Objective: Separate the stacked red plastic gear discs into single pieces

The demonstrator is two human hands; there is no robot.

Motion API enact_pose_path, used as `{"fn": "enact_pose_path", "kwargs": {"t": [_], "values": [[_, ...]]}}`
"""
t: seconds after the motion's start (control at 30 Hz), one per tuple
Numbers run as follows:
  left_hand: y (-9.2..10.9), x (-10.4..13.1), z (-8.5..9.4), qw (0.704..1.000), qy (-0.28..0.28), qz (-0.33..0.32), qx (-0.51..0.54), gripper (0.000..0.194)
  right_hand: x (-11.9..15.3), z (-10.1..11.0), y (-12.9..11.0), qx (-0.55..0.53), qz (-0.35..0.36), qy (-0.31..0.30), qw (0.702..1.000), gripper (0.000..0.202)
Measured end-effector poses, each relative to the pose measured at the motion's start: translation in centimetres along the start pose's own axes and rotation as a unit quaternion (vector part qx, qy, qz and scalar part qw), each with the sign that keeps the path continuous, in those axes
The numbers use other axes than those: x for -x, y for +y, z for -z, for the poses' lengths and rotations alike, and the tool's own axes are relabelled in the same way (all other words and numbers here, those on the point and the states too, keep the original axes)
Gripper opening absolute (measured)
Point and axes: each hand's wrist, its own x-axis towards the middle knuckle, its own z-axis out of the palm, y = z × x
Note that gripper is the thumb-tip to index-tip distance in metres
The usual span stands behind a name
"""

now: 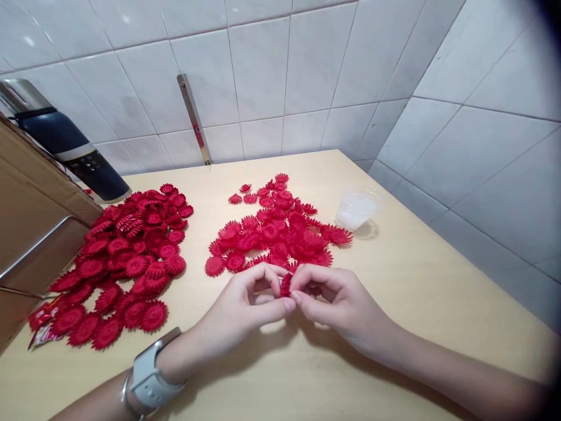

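Observation:
Between my fingertips is a small red fabric flower (286,285), held edge-on just above the table. My left hand (254,301) pinches it from the left with thumb and fingers. From the right, my right hand (339,298) grips its other side the same way. Much of the flower is covered by my fingers. Directly beyond my hands lies a loose pile of red fabric flowers (280,231). A taller heap of similar red flowers (135,266) sits to the left, several of them lying flat with toothed edges showing.
A clear plastic cup (357,209) with white contents stands right of the middle pile. At the left are a cardboard box (39,234), a dark blue thermos (74,146) and small red wrappers (46,321). Tiled walls (263,70) border the pale table (394,327) behind and right.

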Motion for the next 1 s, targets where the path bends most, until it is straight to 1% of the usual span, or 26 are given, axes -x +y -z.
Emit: {"fn": "enact_pose_path", "kwargs": {"t": [0.2,0.3,0.47,0.57,0.63,0.73,0.8,0.93,1.0], "values": [[0.4,0.0,0.1,0.999,0.041,0.031,0.005,0.014,0.0,0.0,0.1,0.005,-0.005,0.009,1.000,0.009],[0.4,0.0,0.3,0.998,0.045,0.044,0.023,0.015,0.0,-0.1,0.1,0.001,-0.010,0.010,1.000,0.010],[0.5,-0.1,0.2,0.992,0.050,0.077,0.083,0.016,-0.2,-0.2,-0.1,0.023,-0.019,0.037,0.999,0.009],[0.7,-0.2,0.2,0.990,0.054,0.070,0.112,0.016,-0.3,-0.1,-0.3,0.034,-0.021,0.058,0.998,0.007],[0.8,-0.2,0.2,0.991,0.083,0.046,0.089,0.017,-0.4,0.1,-0.4,0.040,-0.024,0.074,0.996,0.007],[1.2,-0.2,0.4,0.990,0.138,0.017,0.012,0.019,-0.6,0.4,-0.6,0.044,-0.026,0.097,0.994,0.008],[1.3,-0.2,0.5,0.989,0.144,0.015,-0.014,0.019,-0.8,0.6,-0.7,0.044,-0.028,0.113,0.992,0.009],[1.4,-0.2,0.4,0.992,0.122,0.023,-0.017,0.019,-1.2,1.1,-0.8,0.001,-0.049,0.130,0.990,0.006],[1.4,-0.1,0.4,0.989,0.143,0.018,-0.028,0.019,-1.3,1.5,-0.8,-0.032,-0.052,0.126,0.990,0.006]]}}
